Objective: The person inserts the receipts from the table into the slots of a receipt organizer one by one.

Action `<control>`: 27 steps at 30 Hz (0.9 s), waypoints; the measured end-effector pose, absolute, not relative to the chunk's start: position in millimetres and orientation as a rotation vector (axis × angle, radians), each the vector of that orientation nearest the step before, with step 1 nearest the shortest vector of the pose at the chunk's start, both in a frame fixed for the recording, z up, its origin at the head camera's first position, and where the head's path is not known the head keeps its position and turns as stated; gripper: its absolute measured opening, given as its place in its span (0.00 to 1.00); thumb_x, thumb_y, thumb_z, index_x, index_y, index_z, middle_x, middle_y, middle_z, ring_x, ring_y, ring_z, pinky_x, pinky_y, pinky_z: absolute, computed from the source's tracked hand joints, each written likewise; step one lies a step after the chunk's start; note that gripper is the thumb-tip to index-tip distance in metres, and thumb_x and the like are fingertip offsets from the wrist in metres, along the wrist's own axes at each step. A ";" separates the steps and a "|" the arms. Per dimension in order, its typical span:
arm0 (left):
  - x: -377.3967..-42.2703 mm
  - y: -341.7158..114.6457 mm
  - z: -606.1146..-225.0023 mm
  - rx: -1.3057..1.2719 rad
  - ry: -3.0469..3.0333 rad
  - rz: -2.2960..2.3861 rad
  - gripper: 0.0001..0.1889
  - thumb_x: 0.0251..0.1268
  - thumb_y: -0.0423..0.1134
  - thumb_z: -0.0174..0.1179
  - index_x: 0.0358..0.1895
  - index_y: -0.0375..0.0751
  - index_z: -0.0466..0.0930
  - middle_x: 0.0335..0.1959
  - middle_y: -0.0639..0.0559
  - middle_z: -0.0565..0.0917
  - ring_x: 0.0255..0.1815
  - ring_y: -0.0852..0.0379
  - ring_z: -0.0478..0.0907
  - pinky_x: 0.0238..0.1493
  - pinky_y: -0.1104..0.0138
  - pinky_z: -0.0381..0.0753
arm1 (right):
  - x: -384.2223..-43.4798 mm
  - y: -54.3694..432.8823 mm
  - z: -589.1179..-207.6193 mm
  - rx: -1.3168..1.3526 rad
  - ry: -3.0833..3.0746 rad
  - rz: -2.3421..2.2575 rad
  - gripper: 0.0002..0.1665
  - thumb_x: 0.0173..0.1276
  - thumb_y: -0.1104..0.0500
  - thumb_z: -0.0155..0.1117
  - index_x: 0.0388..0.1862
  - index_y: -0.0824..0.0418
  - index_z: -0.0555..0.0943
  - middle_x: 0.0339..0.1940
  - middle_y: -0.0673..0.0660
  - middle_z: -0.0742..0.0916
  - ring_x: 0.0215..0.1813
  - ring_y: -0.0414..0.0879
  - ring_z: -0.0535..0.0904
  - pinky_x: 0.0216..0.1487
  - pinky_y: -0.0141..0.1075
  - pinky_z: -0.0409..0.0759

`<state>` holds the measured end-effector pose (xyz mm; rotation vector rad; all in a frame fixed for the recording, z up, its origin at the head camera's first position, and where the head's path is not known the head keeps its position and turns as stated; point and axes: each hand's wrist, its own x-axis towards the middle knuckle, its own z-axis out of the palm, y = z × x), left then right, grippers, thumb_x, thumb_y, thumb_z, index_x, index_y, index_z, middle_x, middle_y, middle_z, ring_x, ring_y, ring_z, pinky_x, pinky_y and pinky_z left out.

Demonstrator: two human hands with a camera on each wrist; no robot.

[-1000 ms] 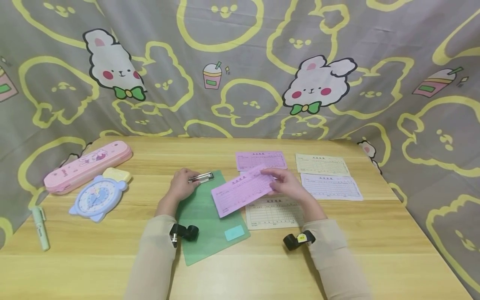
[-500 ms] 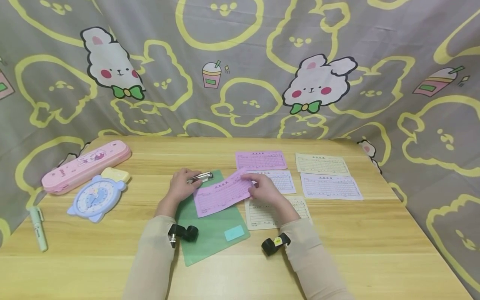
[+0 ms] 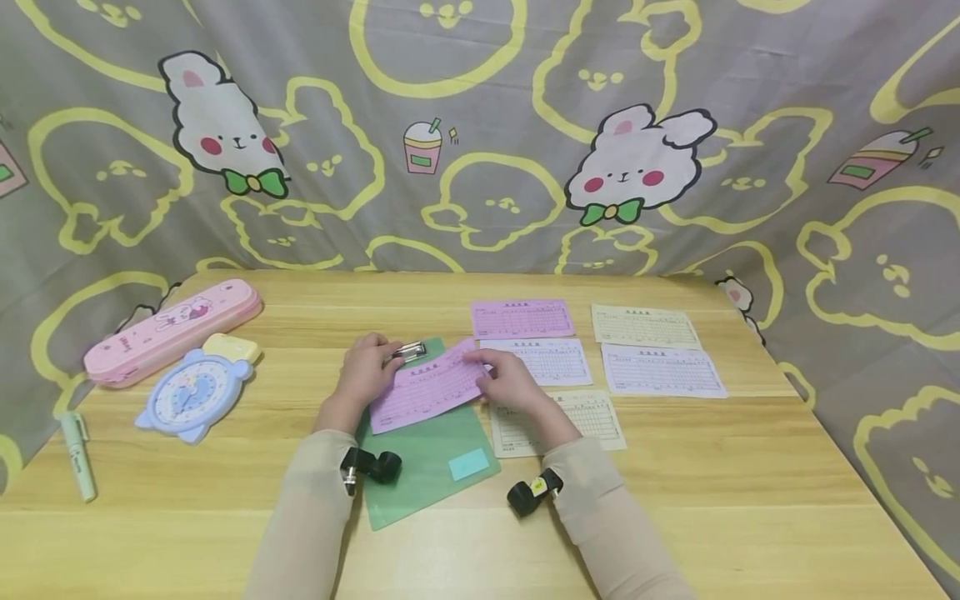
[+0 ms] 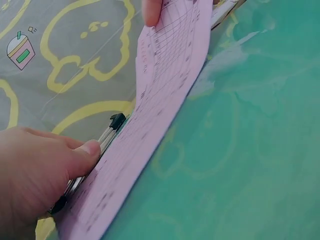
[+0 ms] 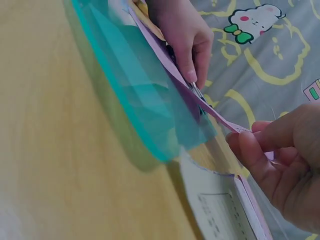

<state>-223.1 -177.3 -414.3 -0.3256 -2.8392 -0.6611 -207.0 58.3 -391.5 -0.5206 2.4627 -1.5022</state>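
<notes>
My right hand (image 3: 516, 387) pinches the right end of a purple printed slip (image 3: 427, 390) between thumb and fingers. The slip is held over the green clipboard (image 3: 431, 468), its top edge close to the metal clip (image 3: 411, 350). At that clip, my left hand (image 3: 363, 373) grips the board's upper end, the thumb (image 4: 89, 149) on the clip's metal. In the left wrist view the slip's long edge runs alongside the clip; whether it lies under the clip cannot be made out. A pale blue label (image 3: 468, 464) marks the board's lower right corner.
Right of the board lie a purple slip (image 3: 521, 318), two white slips (image 3: 555, 365) and two cream slips (image 3: 600, 421). To the left are a pink pencil case (image 3: 176, 332), a blue toy clock (image 3: 197, 398), a yellow object (image 3: 232, 348) and a green highlighter (image 3: 78, 457). A patterned curtain hangs behind.
My right hand has carried the purple slip leftward, from above the other slips to over the clipboard near its clip. My left hand has stayed at the clip.
</notes>
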 end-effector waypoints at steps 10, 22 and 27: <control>-223.2 -178.8 -413.0 -0.373 -2.793 -0.645 0.15 0.58 0.37 0.53 0.47 0.34 0.76 0.37 0.42 0.73 0.41 0.46 0.67 0.44 0.55 0.63 | -208.6 48.4 -392.7 -0.510 2.360 -1.616 0.27 0.53 0.76 0.51 0.54 0.63 0.71 0.47 0.62 0.77 0.21 0.46 0.75 0.23 0.36 0.76; -223.4 -179.2 -412.6 -0.370 -2.777 -0.729 0.14 0.59 0.37 0.53 0.45 0.32 0.77 0.36 0.43 0.73 0.41 0.46 0.67 0.45 0.56 0.63 | -221.7 28.2 -399.7 -0.440 2.292 -1.663 0.26 0.54 0.76 0.53 0.54 0.66 0.70 0.54 0.65 0.72 0.21 0.45 0.75 0.24 0.35 0.76; -224.0 -179.5 -413.2 -0.359 -2.783 -0.751 0.15 0.59 0.38 0.53 0.46 0.33 0.76 0.36 0.43 0.72 0.41 0.47 0.66 0.44 0.56 0.63 | -224.2 23.3 -398.1 -0.390 2.307 -1.653 0.26 0.53 0.76 0.53 0.53 0.68 0.70 0.53 0.66 0.72 0.20 0.46 0.75 0.24 0.35 0.76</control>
